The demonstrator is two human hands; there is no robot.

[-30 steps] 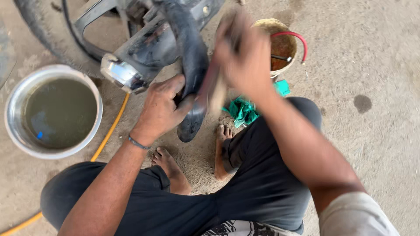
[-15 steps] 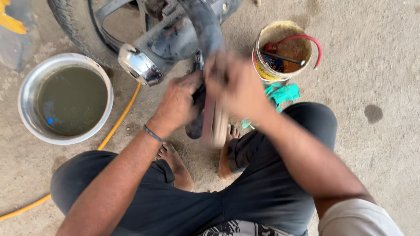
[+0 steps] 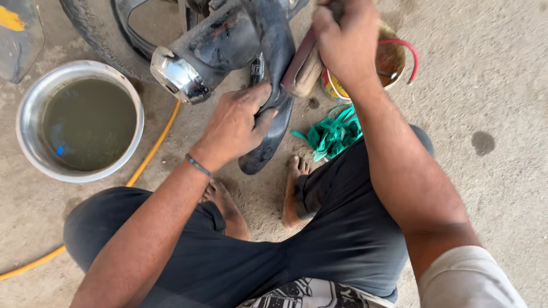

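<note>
I squat on a concrete floor beside a motorcycle's rear wheel. My left hand (image 3: 235,122) grips a black rubber inner tube (image 3: 273,85) that hangs down from the wheel, its end folded below my palm. My right hand (image 3: 342,43) is closed around a wooden-handled tool (image 3: 302,71) and presses it against the tube just above my left hand. A chrome exhaust tip (image 3: 178,76) juts out to the left of the tube, close to my left hand.
A steel basin (image 3: 23,122) of murky water stands at the left. A yellow hose (image 3: 151,151) runs past it. A small yellow bucket (image 3: 395,60) with a red hose sits behind my right arm. A green cloth (image 3: 332,134) lies by my bare feet (image 3: 294,188). The tyre (image 3: 91,34) is at top left.
My right hand has moved up along the tube with the wooden tool, after being lower and blurred half a second ago. My left hand keeps its grip on the tube.
</note>
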